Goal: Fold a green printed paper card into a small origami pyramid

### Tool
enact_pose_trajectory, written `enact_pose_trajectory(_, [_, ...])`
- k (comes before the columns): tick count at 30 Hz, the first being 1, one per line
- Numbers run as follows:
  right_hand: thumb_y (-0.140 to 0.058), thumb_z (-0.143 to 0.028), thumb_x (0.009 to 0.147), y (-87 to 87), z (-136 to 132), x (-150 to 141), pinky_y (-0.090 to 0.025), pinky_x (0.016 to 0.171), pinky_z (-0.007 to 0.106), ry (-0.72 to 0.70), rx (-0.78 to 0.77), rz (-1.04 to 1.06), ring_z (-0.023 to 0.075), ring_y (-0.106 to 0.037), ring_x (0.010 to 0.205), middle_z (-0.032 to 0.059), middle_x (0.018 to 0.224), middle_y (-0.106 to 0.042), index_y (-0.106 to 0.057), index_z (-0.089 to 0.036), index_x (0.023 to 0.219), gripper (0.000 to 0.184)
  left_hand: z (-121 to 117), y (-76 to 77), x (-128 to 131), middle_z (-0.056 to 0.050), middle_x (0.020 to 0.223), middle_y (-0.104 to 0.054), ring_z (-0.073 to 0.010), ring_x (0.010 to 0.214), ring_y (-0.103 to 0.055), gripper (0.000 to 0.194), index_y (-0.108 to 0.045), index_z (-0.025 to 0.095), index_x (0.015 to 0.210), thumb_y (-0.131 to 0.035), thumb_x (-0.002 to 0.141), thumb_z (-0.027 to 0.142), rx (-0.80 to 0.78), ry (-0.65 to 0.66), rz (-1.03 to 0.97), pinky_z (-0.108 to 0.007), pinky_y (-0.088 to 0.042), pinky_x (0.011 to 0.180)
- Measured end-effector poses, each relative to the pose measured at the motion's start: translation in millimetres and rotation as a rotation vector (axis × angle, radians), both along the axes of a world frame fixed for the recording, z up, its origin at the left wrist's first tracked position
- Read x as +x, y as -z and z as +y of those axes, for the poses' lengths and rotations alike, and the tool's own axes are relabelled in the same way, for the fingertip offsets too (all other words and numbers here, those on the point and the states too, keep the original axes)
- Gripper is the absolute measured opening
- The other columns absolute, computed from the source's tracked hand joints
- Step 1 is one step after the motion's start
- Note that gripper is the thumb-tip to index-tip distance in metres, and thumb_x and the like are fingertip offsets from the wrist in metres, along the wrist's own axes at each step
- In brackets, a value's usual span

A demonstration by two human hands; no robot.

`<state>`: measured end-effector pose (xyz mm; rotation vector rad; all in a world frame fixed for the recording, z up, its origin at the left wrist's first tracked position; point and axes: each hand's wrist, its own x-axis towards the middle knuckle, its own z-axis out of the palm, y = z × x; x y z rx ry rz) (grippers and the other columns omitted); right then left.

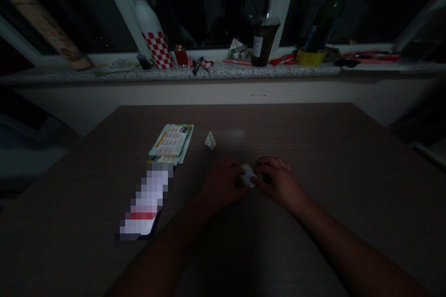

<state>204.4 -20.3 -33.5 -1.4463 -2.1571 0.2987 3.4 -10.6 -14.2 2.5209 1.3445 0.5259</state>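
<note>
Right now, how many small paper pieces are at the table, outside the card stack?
2: a folded piece beyond the left hand; another piece between that hand and the right hand. Hands could hide more.

Print on the small paper piece (248, 175) is too fine to read; the left-hand grip (226, 181) and right-hand grip (275, 177) cover parts of its edges. The top calendar card (170, 141) partly hides the cards beneath (159, 159). Pixelation masks the smartphone (145, 202) screen. The upper frame edge crops the green bottle (329, 11); the lower edge crops both forearms (334, 232) and the tabletop (313, 139).
</note>
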Motion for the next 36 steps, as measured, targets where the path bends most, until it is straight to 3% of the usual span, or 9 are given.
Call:
enact_pose_trajectory(10, [-0.067, -0.033, 0.080, -2.3, 0, -1, -0.039, 0.089, 0.043, 0.005, -0.006, -0.024, 0.0264, -0.055, 0.104, 0.0061, 0.109, -0.065, -0.069, -0.025, 0.089, 0.012, 8, 0.0, 1, -0.003, 0.106, -0.063, -0.0235, 0.101, -0.055, 0.027, -0.071, 0.025, 0.092, -0.072, 0.070, 0.040, -0.137, -0.046, -0.009, -0.041, -0.040, 0.090])
enact_pose_trajectory(15, [-0.068, -0.033, 0.080, -1.9, 1, 1, -0.040, 0.089, 0.043, 0.000, -0.014, -0.018, 0.0263, -0.055, 0.103, 0.0060, 0.109, -0.065, -0.070, -0.024, 0.089, 0.013, 14, -2.0, 1, -0.003, 0.103, -0.065, -0.0241, 0.100, -0.056, 0.023, -0.072, 0.024, 0.088, -0.073, 0.068, 0.037, -0.133, -0.060, 0.008, -0.040, -0.040, 0.088])
enact_pose_trajectory(23, [-0.069, -0.034, 0.079, -3.5, 1, 0, -0.041, 0.088, 0.044, 0.012, -0.020, -0.016, 0.0274, -0.055, 0.105, 0.0067, 0.110, -0.065, -0.070, -0.025, 0.088, 0.013, 34, 0.9, -11, -0.003, 0.086, -0.067, -0.0171, 0.083, -0.061, 0.013, -0.072, 0.018, 0.080, -0.062, 0.076, 0.026, -0.157, -0.054, -0.035, -0.029, -0.046, 0.078])
enact_pose_trajectory(30, [-0.068, -0.035, 0.080, -1.0, 2, 1, -0.041, 0.088, 0.044, 0.001, 0.008, -0.007, 0.0266, -0.056, 0.104, 0.0069, 0.108, -0.065, -0.071, -0.025, 0.087, 0.013, 21, 4.4, -9, -0.005, 0.094, -0.064, -0.0200, 0.094, -0.058, 0.017, -0.068, 0.018, 0.088, -0.062, 0.079, 0.032, -0.044, -0.058, -0.037, -0.034, -0.044, 0.086])
enact_pose_trajectory(36, [-0.066, -0.033, 0.082, 3.2, 4, 6, -0.042, 0.089, 0.043, -0.065, -0.006, 0.003, 0.0251, -0.056, 0.104, 0.0062, 0.110, -0.065, -0.071, -0.026, 0.093, 0.014, 7, 6.8, -3, -0.006, 0.102, -0.061, -0.0227, 0.097, -0.056, 0.034, -0.068, 0.020, 0.093, -0.072, 0.069, 0.044, -0.033, -0.046, -0.036, -0.038, -0.043, 0.090])
